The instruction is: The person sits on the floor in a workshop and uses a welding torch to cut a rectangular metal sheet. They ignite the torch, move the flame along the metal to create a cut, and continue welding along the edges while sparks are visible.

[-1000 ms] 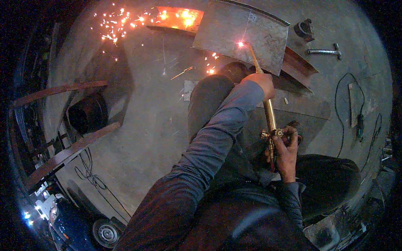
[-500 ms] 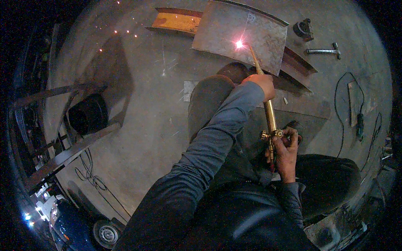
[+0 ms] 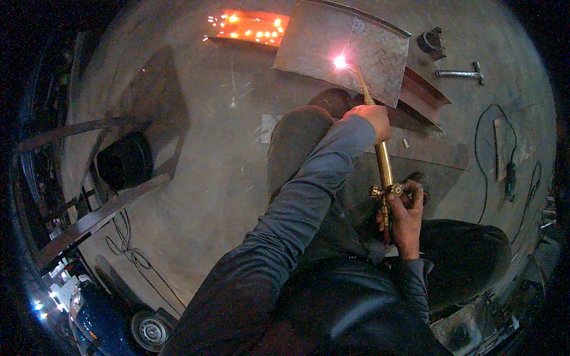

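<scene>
My left hand (image 3: pixel 369 120) is wrapped round the front of a brass gas torch (image 3: pixel 384 163), close to its thin bent nozzle. Farther back, my right hand (image 3: pixel 408 216) grips the torch's rear by its valve knobs, thumb and fingers closed on it. A bright pinkish-white glow burns at the nozzle tip, on a grey steel plate (image 3: pixel 380 44). This plate lies across a steel channel beam (image 3: pixel 423 95), whose rusty right part sticks out beyond it. On the beam's left end, orange sparks (image 3: pixel 252 28) glow in the trough.
A hammer (image 3: pixel 460 73) and a dark round metal part (image 3: pixel 430 43) lie to the right of the plate. A corded power tool (image 3: pixel 510 183) rests farther right. On the left stand a steel frame (image 3: pixel 89 219) and a black bucket (image 3: pixel 124 161); a dark car (image 3: pixel 110 317) is at lower left.
Many more orange sparks now lie in the beam's left end, while those flying at upper left have mostly gone. Both hands and the torch stay nearly still.
</scene>
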### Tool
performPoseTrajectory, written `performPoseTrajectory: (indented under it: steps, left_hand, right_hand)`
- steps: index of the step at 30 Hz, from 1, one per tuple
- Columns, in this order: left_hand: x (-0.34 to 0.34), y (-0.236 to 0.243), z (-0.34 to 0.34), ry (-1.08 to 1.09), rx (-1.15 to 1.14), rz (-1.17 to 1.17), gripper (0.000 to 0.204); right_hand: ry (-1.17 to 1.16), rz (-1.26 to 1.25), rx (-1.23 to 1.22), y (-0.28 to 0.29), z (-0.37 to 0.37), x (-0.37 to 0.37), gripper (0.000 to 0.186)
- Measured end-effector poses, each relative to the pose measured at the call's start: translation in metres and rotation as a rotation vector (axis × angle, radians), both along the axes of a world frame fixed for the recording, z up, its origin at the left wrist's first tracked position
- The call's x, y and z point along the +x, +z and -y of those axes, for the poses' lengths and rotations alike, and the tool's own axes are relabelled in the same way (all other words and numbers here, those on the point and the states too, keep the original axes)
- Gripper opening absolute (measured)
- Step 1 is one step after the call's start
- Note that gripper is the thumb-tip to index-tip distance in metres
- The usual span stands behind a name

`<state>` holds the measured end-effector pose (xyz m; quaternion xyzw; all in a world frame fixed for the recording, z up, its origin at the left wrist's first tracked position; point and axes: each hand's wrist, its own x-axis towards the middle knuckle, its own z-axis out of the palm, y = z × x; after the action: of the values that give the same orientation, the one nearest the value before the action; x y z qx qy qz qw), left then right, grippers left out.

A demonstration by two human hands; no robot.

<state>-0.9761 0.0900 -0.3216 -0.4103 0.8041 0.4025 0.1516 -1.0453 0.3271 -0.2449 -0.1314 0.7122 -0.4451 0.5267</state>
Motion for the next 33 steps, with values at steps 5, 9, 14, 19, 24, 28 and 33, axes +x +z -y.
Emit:
performPoseTrajectory:
  steps: [5,9,14,19,24,28,33]
  left_hand:
    - [0.005,-0.016,-0.003,0.057,-0.06,-0.063,0.033]
    - [0.003,-0.004,-0.001,0.053,-0.024,-0.04,0.033]
    - [0.004,0.0,0.0,0.042,-0.007,-0.029,0.033]
    - [0.007,-0.001,-0.001,0.055,0.021,-0.049,0.033]
    - [0.006,-0.002,-0.001,0.045,0.022,-0.054,0.035]
    - [0.005,-0.003,-0.002,0.055,0.001,-0.035,0.036]
    - [0.003,-0.012,-0.001,0.003,-0.062,-0.04,0.036]
  right_hand:
    - [0.023,0.051,0.024,0.001,0.001,-0.001,0.044]
    - [-0.005,0.061,0.016,0.004,0.002,0.0,0.04]
    - [-0.003,0.068,0.032,0.007,0.005,0.002,0.041]
    - [0.001,0.054,0.036,0.009,0.004,0.005,0.033]
    - [-0.032,0.039,0.044,0.01,0.005,0.006,0.032]
    - [-0.024,0.018,0.085,0.01,0.007,0.005,0.03]
    - [0.011,0.025,0.057,0.003,0.001,0.0,0.053]
